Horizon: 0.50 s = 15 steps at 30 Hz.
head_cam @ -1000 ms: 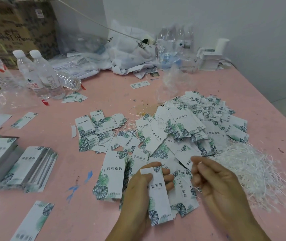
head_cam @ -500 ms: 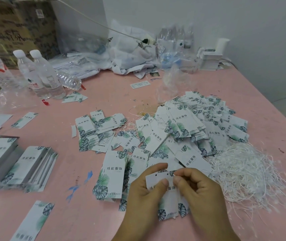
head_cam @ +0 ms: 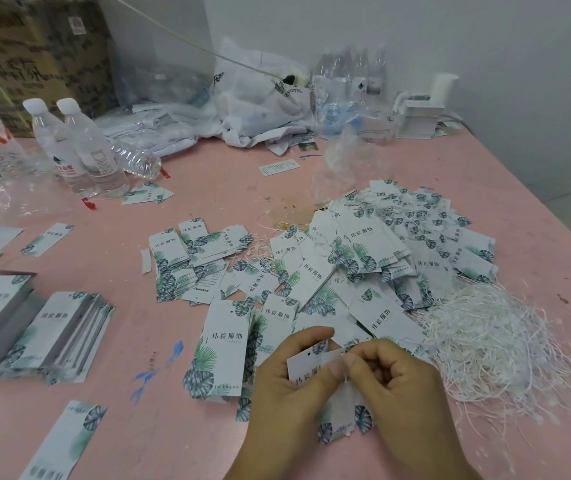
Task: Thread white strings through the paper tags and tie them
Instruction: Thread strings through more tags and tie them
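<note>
My left hand (head_cam: pixel 287 393) grips a white paper tag (head_cam: pixel 306 367) with a leaf print and a small punched hole near its top. My right hand (head_cam: pixel 391 386) is pinched against the tag's right top edge, thumb and forefinger pressed together; a string between them is too fine to make out. A heap of white strings (head_cam: pixel 495 344) lies just right of my hands. Behind my hands spreads a big pile of loose tags (head_cam: pixel 363 258). One larger tag (head_cam: pixel 223 348) lies flat to the left of my left hand.
Stacked tags (head_cam: pixel 52 334) sit at the left on the pink table (head_cam: pixel 208 188). Two water bottles (head_cam: pixel 76 150) stand at the back left, with plastic bags (head_cam: pixel 253 102), a cardboard box (head_cam: pixel 31 46) and a white device (head_cam: pixel 422 112) along the wall. The table edge runs diagonally at right.
My right hand has come in from beside the string heap to the tag's top edge and pinches there. My left hand has turned the tag a little and lowered it.
</note>
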### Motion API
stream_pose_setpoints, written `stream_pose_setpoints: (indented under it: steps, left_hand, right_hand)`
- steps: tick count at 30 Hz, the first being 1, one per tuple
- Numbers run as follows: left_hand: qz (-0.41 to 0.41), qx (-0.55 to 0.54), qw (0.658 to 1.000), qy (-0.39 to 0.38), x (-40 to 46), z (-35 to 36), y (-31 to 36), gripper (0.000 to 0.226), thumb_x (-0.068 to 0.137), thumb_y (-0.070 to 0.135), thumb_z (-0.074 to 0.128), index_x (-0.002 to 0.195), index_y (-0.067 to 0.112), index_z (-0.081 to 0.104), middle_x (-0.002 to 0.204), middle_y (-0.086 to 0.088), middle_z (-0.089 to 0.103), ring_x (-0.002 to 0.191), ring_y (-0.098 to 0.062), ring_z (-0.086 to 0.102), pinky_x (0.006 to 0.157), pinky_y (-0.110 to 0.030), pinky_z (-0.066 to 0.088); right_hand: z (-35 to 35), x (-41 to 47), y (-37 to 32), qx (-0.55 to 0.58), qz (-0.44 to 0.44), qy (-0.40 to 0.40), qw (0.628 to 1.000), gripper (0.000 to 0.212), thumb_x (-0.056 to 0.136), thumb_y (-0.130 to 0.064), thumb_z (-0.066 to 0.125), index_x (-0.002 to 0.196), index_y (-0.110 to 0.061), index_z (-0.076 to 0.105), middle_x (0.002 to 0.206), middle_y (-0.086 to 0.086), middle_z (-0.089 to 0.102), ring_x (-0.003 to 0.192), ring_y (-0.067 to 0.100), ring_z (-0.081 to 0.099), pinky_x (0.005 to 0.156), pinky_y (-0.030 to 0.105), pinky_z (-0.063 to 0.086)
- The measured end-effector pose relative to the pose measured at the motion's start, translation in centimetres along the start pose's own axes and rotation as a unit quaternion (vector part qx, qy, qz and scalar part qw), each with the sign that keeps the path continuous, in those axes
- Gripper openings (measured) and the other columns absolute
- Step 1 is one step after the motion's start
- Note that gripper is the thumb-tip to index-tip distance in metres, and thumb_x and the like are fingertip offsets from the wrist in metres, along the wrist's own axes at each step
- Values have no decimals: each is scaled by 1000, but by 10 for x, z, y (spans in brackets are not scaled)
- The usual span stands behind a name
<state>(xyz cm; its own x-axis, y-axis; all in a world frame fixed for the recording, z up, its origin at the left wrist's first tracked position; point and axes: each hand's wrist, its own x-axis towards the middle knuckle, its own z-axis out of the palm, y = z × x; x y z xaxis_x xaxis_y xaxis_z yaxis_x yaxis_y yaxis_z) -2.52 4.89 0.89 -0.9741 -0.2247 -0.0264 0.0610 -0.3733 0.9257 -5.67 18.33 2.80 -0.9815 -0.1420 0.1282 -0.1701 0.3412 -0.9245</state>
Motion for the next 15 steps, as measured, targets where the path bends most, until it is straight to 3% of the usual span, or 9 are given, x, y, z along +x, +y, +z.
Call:
stream_pose_setpoints:
  steps: [6,10,15]
  left_hand:
    - [-38,-60,997,-13,4,-5,3,40,68,30,72,105,14,73,97,-16,72,80,-28,69,68,-36,56]
    - [-67,-69,995,-39,7,-6,4,42,62,21,80,103,13,73,90,-10,71,70,-23,65,60,-32,54]
    - [-49,-36,996,-60,8,-7,3,44,66,21,88,106,13,71,86,-4,70,74,-18,64,70,-30,54]
  right_hand:
    - [-1,2,1,34,27,-13,999,19,81,-14,73,73,-31,70,59,-1,63,52,2,50,51,15,46]
    - [-5,4,0,53,55,-54,996,17,81,-14,74,73,-29,72,65,8,67,58,14,56,56,30,51]
    - [-13,9,-7,83,51,-116,988,23,81,-8,74,70,-29,74,57,-7,65,51,-3,53,51,11,42]
